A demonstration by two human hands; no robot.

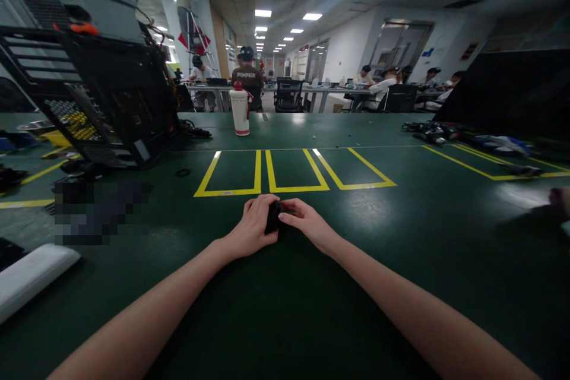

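Note:
A small black object [272, 218] is between my two hands, just above or on the green table [285, 303]; its kind cannot be made out. My left hand [255, 225] is closed around it from the left, with the fingers over its far side and the thumb at the near side. From the right, my right hand [306, 221] pinches at its edge with thumb and fingertips. Much of the object is covered by my fingers. Just beyond my hands, yellow tape [299, 189] marks out three open-topped frames on the table.
An opened black computer case [102, 101] stands at the left. A white bottle with a red lid [240, 111] stands behind the tape. Cables [434, 130] lie at the right, below a dark panel [512, 92]. A white object [38, 276] lies at the near left. People sit at tables beyond.

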